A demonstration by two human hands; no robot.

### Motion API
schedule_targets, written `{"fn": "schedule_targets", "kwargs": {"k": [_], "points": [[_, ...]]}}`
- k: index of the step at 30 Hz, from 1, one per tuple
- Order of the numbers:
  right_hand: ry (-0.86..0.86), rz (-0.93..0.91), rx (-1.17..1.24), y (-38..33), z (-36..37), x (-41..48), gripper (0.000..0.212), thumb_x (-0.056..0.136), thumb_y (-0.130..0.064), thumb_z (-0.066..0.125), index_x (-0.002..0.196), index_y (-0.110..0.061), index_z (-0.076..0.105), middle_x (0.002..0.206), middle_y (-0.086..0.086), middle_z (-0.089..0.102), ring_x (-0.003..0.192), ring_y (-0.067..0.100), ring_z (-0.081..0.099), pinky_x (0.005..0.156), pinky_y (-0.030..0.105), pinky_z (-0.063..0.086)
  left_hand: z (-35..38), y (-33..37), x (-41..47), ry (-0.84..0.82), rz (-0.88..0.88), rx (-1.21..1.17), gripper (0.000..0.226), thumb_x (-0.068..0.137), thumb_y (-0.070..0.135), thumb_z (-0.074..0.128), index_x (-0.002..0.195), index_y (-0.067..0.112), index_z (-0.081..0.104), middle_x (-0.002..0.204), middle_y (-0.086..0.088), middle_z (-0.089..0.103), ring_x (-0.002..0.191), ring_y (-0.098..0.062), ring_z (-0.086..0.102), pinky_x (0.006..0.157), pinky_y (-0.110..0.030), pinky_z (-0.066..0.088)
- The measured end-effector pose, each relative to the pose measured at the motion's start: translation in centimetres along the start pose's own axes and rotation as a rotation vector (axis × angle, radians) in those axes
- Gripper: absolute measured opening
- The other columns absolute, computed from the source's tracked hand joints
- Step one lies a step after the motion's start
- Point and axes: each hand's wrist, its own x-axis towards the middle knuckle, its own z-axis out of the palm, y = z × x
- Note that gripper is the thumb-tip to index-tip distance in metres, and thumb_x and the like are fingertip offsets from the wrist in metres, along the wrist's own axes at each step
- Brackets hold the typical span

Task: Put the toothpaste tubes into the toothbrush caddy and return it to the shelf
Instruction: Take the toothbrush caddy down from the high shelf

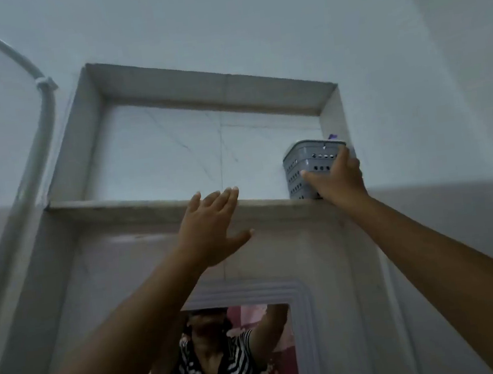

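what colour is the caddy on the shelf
Grey, with rows of small round holes in its sides; the head view shows the caddy clearly.

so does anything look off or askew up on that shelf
Nothing stands out. The grey toothbrush caddy stands upright at the right end of the wall niche shelf, with the right hand on its front. The left hand is open, touching nothing. What the caddy holds is mostly hidden.

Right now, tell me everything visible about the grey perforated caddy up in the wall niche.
The grey perforated plastic caddy stands upright at the right end of the recessed stone shelf, near the niche's side wall. Rows of round holes dot its angled sides below a paler rim. Something purple pokes above the rim. The right hand has its grip on the front; the left hand is apart.
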Motion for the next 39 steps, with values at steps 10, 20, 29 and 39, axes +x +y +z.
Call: {"fn": "schedule_targets", "kwargs": {"k": [10, 20, 29, 39], "points": [[-0.024, 0.114, -0.044, -2.2, 0.6, 3.0, 0.111, 0.063, -0.061, 0.087, 0.153, -0.043, 0.024, 0.146, 0.020, 0.035, 0.131, 0.041, 0.047, 0.104, 0.050, 0.050, 0.1, -1.3, 0.3, 0.001, -0.018, -0.305, 0.118, 0.057, 0.095, 0.012, 0.154, 0.029, 0.018, 0.163, 0.010, 0.018, 0.151, -0.009, 0.012, 0.122, -0.035, -0.004], [-0.103, -0.118, 0.208, -6.2, -7.7, -1.7, 0.109, 0.055, -0.067, 0.084, 0.142, -0.041, 0.023, 0.137, 0.010, 0.047, 0.119, 0.035, 0.059, 0.099, 0.052, 0.056, -5.2, 1.4, 0.3, -0.169, -0.234, -0.707, 0.080, 0.087, 0.073, 0.030, 0.152, 0.027, 0.029, 0.159, -0.002, 0.033, 0.146, -0.021, 0.030, 0.120, -0.043, 0.020], [-0.390, -0.143, 0.493, 0.5, -9.8, -23.7, 0.091, 0.043, -0.060, 0.096, 0.104, -0.042, 0.031, 0.115, -0.015, 0.056, 0.100, 0.001, 0.065, 0.084, 0.026, 0.058, -5.7, 11.1, -13.2, -0.122, -0.504, -1.679, 0.064, 0.080, 0.078, 0.035, 0.111, 0.035, 0.070, 0.108, -0.003, 0.077, 0.096, -0.018, 0.074, 0.078, -0.036, 0.059], [-0.472, 0.233, 0.451, 17.3, -4.9, -56.1, 0.084, 0.050, -0.045, 0.093, 0.106, -0.026, 0.033, 0.114, 0.004, 0.053, 0.105, 0.019, 0.064, 0.081, 0.033, 0.058, 5.3, 15.3, -42.6, -0.542, -0.777, -1.448, 0.036, 0.091, 0.031, 0.063, 0.123, 0.016, 0.062, 0.118, -0.002, 0.071, 0.109, -0.012, 0.066, 0.090, -0.028, 0.055]]}}
